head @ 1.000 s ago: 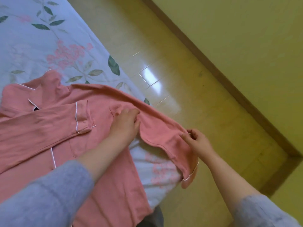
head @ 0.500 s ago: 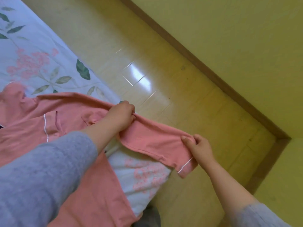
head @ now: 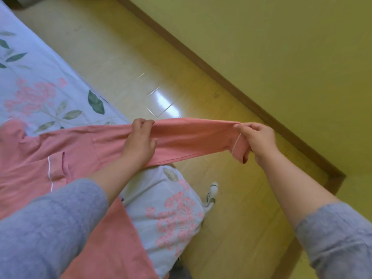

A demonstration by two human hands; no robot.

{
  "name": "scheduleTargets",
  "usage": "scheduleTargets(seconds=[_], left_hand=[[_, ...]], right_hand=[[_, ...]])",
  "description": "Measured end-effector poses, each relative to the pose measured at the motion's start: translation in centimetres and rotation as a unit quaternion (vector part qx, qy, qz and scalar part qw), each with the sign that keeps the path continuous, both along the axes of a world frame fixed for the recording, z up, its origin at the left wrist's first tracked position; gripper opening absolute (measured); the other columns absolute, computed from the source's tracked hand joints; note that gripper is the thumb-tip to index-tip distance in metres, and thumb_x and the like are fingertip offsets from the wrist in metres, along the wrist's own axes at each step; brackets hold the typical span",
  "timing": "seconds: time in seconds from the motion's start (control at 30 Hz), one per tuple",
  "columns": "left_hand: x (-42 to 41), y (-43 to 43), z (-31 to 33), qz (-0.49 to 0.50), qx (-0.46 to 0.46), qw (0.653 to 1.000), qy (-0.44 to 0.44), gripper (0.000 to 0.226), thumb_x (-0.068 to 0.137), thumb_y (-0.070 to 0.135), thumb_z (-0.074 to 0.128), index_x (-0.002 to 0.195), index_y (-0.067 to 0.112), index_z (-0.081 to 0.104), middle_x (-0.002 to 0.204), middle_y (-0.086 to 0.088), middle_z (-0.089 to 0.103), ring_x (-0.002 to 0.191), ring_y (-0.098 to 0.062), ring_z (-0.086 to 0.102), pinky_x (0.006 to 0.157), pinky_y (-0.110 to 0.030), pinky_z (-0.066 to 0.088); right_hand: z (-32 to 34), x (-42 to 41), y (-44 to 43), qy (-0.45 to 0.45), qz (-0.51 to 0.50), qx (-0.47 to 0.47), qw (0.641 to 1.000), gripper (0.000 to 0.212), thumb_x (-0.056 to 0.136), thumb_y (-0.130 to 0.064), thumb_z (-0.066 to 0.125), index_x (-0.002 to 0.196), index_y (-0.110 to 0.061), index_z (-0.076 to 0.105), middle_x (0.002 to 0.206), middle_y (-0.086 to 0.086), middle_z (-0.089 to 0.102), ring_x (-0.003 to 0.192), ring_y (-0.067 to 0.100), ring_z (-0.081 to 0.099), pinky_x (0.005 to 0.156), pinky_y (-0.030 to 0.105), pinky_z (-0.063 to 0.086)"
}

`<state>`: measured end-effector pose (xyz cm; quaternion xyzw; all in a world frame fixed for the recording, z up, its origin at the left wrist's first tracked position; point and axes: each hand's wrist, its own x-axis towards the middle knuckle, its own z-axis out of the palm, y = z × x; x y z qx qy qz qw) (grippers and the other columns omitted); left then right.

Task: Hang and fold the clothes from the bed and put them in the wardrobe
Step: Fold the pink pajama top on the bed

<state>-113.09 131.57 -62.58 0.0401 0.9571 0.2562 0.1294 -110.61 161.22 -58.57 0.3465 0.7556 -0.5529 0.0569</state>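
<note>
We are holding the sleeve (head: 191, 137) out past the bed (head: 40, 73) edge, left hand (head: 138, 143) fingers gripping it, right hand (head: 259, 141) fingers pinching its end.

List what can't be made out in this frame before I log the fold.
Head view only.
- Wardrobe: nowhere in frame.
- Pink top: body cut by the left edge; the left arm covers its lower front.
- Left hand: fingertips curl behind the top's sleeve.
- Right hand: covers the cuff's end.
- White-and-green thing beside the bed: partly behind the bed corner, too small to identify.
</note>
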Motion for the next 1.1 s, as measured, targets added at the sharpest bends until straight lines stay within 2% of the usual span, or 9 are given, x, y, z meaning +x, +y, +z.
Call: scheduleTargets(seconds=[0.1, 0.2, 0.27, 0.37, 0.43, 0.63, 0.77, 0.93, 1.1], left_hand=[[1.1, -0.5, -0.2, -0.002, -0.020, 1.000, -0.002, 0.033, 0.088, 0.011, 0.060, 0.120, 0.004, 0.058, 0.120, -0.019, 0.054, 0.101, -0.036, 0.057, 0.089, -0.040, 0.045], [2.9, -1.4, -1.2, -0.035, -0.066, 0.993, -0.091, 0.039, 0.088, 0.016, 0.061, 0.124, 0.003, 0.054, 0.125, -0.020, 0.051, 0.117, -0.035, 0.049, 0.099, -0.036, 0.037], [3.9, -2.1, -1.6, -0.040, -0.030, 0.989, -0.142, 0.042, 0.090, 0.013, 0.060, 0.129, 0.003, 0.050, 0.132, -0.019, 0.044, 0.124, -0.031, 0.044, 0.102, -0.030, 0.032], [4.7, -3.0, -1.1, 0.024, 0.079, 0.989, -0.124, 0.036, 0.091, 0.006, 0.057, 0.127, 0.008, 0.055, 0.130, -0.015, 0.048, 0.108, -0.028, 0.057, 0.096, -0.028, 0.042], [5.2, -3.6, -0.7, 0.080, 0.112, 0.987, -0.079, 0.030, 0.090, 0.002, 0.056, 0.119, 0.007, 0.061, 0.122, -0.013, 0.055, 0.096, -0.026, 0.062, 0.087, -0.025, 0.044], [7.8, -6.9, 0.6, 0.140, 0.116, 0.981, -0.062, 0.025, 0.090, 0.001, 0.056, 0.112, 0.004, 0.065, 0.117, -0.011, 0.064, 0.099, -0.026, 0.062, 0.087, -0.026, 0.043], [9.7, -11.4, 2.2, 0.192, 0.116, 0.973, -0.057, 0.021, 0.088, -0.001, 0.057, 0.106, 0.005, 0.067, 0.112, -0.011, 0.066, 0.084, -0.020, 0.060, 0.073, -0.015, 0.035], [12.8, -17.9, 4.3, 0.247, 0.113, 0.962, -0.037, 0.017, 0.087, 0.002, 0.061, 0.099, 0.011, 0.069, 0.103, -0.006, 0.069, 0.083, -0.015, 0.056, 0.067, -0.015, 0.032], [17.9, -24.7, 5.3, 0.312, 0.127, 0.941, -0.024, 0.016, 0.088, 0.000, 0.061, 0.101, 0.006, 0.067, 0.102, -0.008, 0.067, 0.077, -0.011, 0.057, 0.062, 0.000, 0.038]], right_hand=[[0.9, -0.6, 0.4, -0.007, -0.025, -0.046, 0.999, 0.008, 0.085, -0.020, 0.074, 0.077, -0.018, 0.072, 0.082, 0.001, 0.070, 0.066, 0.012, 0.062, 0.052, 0.020, 0.047], [1.7, -1.2, -0.4, -0.007, -0.034, -0.068, 0.997, 0.005, 0.086, -0.014, 0.072, 0.089, -0.010, 0.071, 0.090, 0.004, 0.070, 0.078, 0.016, 0.063, 0.064, 0.024, 0.052], [2.6, -1.5, -1.3, -0.006, -0.039, -0.100, 0.994, 0.011, 0.088, -0.015, 0.071, 0.095, -0.008, 0.070, 0.096, 0.009, 0.070, 0.083, 0.019, 0.064, 0.071, 0.028, 0.055], [4.3, -2.1, -3.2, 0.010, -0.036, -0.134, 0.990, 0.012, 0.090, -0.019, 0.069, 0.098, -0.010, 0.068, 0.106, 0.011, 0.068, 0.093, 0.021, 0.065, 0.086, 0.036, 0.056], [5.4, -2.6, -4.7, 0.035, -0.036, -0.166, 0.985, 0.010, 0.091, -0.017, 0.068, 0.099, -0.011, 0.067, 0.104, 0.010, 0.068, 0.095, 0.020, 0.064, 0.089, 0.035, 0.055], [8.0, -3.6, -11.1, 0.074, 0.016, -0.235, 0.969, 0.010, 0.090, -0.009, 0.068, 0.100, -0.008, 0.067, 0.084, 0.005, 0.066, 0.074, 0.012, 0.063, 0.069, 0.025, 0.056], [9.6, -4.3, -16.7, 0.078, 0.094, -0.234, 0.964, 0.009, 0.088, -0.003, 0.068, 0.095, -0.008, 0.068, 0.067, -0.001, 0.069, 0.058, 0.008, 0.062, 0.059, 0.021, 0.053], [11.9, -4.2, -24.4, 0.069, 0.187, -0.227, 0.953, 0.011, 0.084, -0.003, 0.071, 0.091, -0.011, 0.072, 0.072, 0.002, 0.070, 0.061, 0.009, 0.063, 0.060, 0.021, 0.054], [12.6, -2.9, -34.4, 0.074, 0.241, -0.222, 0.942, 0.011, 0.081, -0.003, 0.073, 0.090, -0.011, 0.072, 0.074, 0.006, 0.067, 0.058, 0.010, 0.060, 0.057, 0.022, 0.051]])
